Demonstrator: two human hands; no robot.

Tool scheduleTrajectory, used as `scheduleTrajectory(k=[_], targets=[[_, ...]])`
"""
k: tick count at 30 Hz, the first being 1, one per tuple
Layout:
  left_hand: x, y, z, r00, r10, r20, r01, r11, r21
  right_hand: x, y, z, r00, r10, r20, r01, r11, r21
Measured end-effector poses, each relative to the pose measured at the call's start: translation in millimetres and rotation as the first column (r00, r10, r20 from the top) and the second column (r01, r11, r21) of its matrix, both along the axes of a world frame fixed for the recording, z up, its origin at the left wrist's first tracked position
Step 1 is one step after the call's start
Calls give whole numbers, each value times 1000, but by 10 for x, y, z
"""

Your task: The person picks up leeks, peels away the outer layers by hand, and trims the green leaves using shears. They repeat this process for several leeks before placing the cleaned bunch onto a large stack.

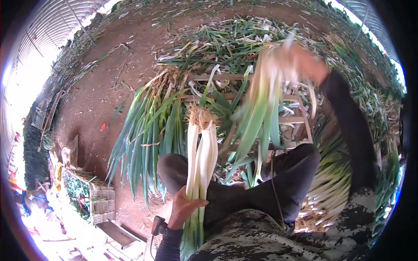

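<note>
My left hand [185, 208] is wrapped round a small bunch of large green onions [201, 156], low on the white stalks near the leaves. The bunch stands roots up, its shaggy brown roots [201, 116] at the far end and its green tops by my left forearm. Raised at the far right, my right hand [300, 63] is smeared by motion. A clump of stripped onion leaves [260, 102] hangs from it, pale at the top and green below. The fingers appear closed on the clump, though blur hides their exact grip.
Unpeeled green onions [150, 117] lie over the left of a wooden frame [244, 77]. A heap of discarded leaves [226, 45] lies beyond. Onions with white stalks [333, 182] are laid at my right. A woven basket [102, 201] stands on the dirt floor at lower left.
</note>
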State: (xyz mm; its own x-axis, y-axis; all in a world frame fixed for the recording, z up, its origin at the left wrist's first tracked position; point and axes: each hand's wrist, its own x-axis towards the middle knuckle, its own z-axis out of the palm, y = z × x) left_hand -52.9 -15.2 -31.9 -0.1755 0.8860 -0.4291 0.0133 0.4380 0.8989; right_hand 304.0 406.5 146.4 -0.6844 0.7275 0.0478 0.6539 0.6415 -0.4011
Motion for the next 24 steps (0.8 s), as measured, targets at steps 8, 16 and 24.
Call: scheduleTrajectory(k=[8,16,24], targets=[[100,-31,13,860,-154,-487,120,988,-102,-541,-464,41,957,171,-234,-89,942,324],[286,-22,20,722,-413,-555,403,903,-147,-1006,-1213,-1471,949,139,-283,-191,968,-165],[223,32,-7,677,-416,-607,382,904,-193,-854,-862,-1071,867,-393,-305,337,915,-222]])
